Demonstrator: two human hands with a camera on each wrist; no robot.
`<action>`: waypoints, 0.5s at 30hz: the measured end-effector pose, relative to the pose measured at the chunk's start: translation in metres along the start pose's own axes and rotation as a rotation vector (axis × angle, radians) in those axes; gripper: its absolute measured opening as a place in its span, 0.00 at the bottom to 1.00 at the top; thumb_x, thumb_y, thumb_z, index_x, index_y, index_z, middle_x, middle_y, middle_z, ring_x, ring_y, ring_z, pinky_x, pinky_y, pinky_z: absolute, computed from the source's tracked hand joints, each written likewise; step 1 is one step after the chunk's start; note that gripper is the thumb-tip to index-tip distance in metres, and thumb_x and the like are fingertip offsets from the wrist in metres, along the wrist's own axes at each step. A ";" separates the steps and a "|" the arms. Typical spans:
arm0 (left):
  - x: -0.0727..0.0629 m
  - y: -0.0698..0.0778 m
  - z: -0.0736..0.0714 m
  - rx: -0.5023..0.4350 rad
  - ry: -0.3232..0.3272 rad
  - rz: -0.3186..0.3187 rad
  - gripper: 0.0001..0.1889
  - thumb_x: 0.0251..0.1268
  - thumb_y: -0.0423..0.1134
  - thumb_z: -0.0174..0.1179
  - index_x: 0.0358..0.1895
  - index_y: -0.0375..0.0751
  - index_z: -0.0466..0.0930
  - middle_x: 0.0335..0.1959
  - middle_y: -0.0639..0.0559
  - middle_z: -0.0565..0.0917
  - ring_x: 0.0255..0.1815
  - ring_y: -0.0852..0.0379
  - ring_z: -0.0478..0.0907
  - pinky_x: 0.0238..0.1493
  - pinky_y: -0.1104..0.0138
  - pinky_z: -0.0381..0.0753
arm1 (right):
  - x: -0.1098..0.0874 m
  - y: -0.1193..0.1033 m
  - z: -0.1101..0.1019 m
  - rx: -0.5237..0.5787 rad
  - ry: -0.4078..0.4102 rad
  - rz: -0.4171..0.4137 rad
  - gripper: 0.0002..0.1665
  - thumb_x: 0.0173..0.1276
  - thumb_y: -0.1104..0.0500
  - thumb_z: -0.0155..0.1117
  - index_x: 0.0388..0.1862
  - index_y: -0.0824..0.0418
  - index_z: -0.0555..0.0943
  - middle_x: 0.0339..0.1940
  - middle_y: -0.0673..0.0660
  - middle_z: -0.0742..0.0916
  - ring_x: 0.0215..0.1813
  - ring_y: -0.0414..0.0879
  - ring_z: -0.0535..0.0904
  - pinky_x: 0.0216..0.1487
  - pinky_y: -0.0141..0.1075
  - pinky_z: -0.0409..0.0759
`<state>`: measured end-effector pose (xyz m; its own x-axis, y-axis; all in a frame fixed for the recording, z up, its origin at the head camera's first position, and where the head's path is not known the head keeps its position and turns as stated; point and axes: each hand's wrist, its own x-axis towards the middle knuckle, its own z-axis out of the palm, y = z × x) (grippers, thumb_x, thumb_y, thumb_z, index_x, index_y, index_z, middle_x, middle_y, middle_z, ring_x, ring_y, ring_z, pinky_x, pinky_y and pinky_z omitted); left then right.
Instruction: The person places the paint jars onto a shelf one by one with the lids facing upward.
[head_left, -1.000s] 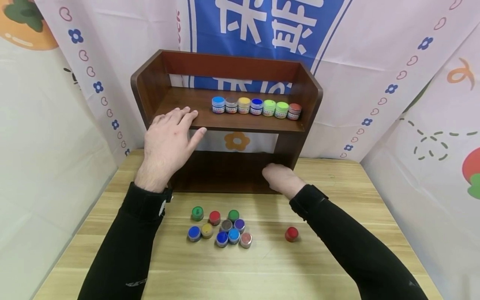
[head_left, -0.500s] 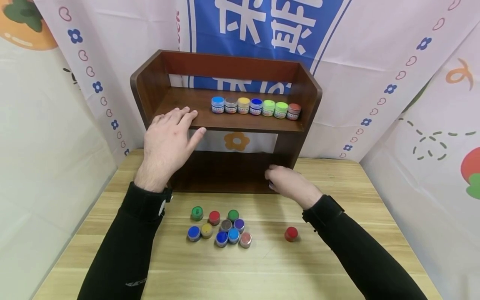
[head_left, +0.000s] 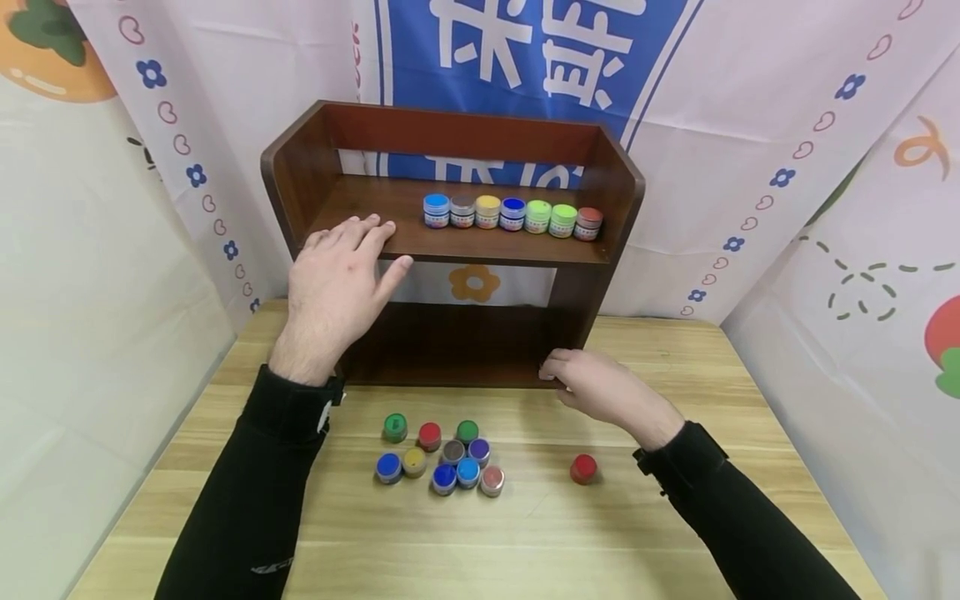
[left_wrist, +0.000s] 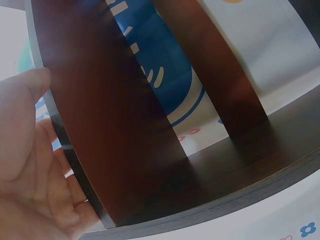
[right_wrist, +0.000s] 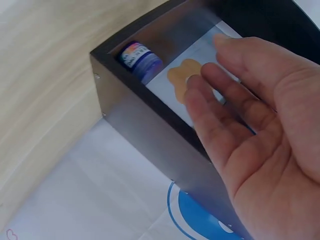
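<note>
My left hand point(head_left: 333, 279) rests on the upper board of a dark brown wooden shelf point(head_left: 480, 258), its fingers spread over the top. In the left wrist view the thumb point(left_wrist: 40, 80) is at the board's front edge. At the shelf's lower right corner, my right hand point(head_left: 596, 387) hangs with loosely bent fingers point(right_wrist: 200, 112) and nothing between them. A small purple paint jar point(right_wrist: 142, 61) with a printed label stands in that corner of the lower compartment; the right hand hides it in the head view.
Several paint jars point(head_left: 513, 214) stand in a row on the upper board's right half. In front of the shelf, several more jars point(head_left: 453, 452) are grouped on the wooden table point(head_left: 525, 550). A red jar point(head_left: 583, 469) stands apart at right. Printed cloth point(head_left: 675, 167) hangs behind.
My right hand has drawn out of the lower compartment, moving right and toward the front, with its fingers off the purple jar. The left hand has stayed in place.
</note>
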<state>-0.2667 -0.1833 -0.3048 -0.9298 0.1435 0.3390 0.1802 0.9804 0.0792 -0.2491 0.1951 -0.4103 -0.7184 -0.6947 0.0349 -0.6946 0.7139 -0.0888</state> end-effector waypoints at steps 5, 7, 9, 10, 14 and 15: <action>0.000 0.000 0.000 0.006 0.012 0.001 0.38 0.97 0.66 0.49 0.94 0.46 0.68 0.94 0.37 0.70 0.97 0.34 0.65 0.97 0.34 0.65 | -0.012 0.001 0.004 0.007 0.010 -0.014 0.16 0.78 0.67 0.81 0.62 0.64 0.93 0.60 0.60 0.95 0.62 0.54 0.96 0.64 0.48 0.97; 0.000 0.000 0.000 0.007 0.011 0.001 0.38 0.97 0.66 0.49 0.94 0.47 0.67 0.95 0.37 0.70 0.97 0.34 0.65 0.97 0.35 0.65 | -0.017 0.002 0.004 0.011 0.021 -0.026 0.16 0.78 0.66 0.82 0.61 0.63 0.93 0.60 0.59 0.95 0.62 0.54 0.96 0.64 0.48 0.98; 0.000 0.000 0.000 0.004 0.008 0.001 0.38 0.97 0.66 0.49 0.94 0.47 0.67 0.95 0.38 0.70 0.97 0.34 0.65 0.97 0.35 0.65 | -0.022 0.003 0.005 0.009 0.031 -0.047 0.16 0.77 0.65 0.83 0.61 0.62 0.93 0.60 0.59 0.96 0.62 0.54 0.96 0.65 0.48 0.97; 0.000 0.000 0.001 0.004 0.005 0.001 0.38 0.97 0.66 0.48 0.94 0.47 0.67 0.95 0.38 0.69 0.97 0.34 0.65 0.97 0.35 0.65 | -0.024 0.003 0.006 0.007 0.037 -0.061 0.16 0.77 0.65 0.84 0.61 0.61 0.93 0.60 0.58 0.96 0.62 0.54 0.96 0.65 0.49 0.97; 0.000 0.000 0.000 0.002 -0.006 0.001 0.38 0.97 0.66 0.47 0.95 0.48 0.66 0.96 0.39 0.68 0.98 0.35 0.63 0.98 0.35 0.64 | -0.034 0.006 0.008 0.012 0.045 -0.112 0.17 0.76 0.65 0.85 0.61 0.61 0.93 0.60 0.57 0.96 0.61 0.54 0.95 0.65 0.49 0.97; 0.000 0.000 0.000 0.002 -0.006 0.001 0.39 0.97 0.66 0.47 0.95 0.48 0.66 0.96 0.39 0.68 0.98 0.35 0.63 0.98 0.35 0.64 | -0.036 0.007 0.008 0.014 0.045 -0.122 0.17 0.75 0.65 0.85 0.61 0.60 0.93 0.60 0.56 0.96 0.61 0.53 0.95 0.65 0.49 0.97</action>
<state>-0.2668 -0.1834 -0.3050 -0.9315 0.1455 0.3333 0.1806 0.9806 0.0767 -0.2277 0.2248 -0.4206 -0.6296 -0.7716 0.0911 -0.7768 0.6226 -0.0947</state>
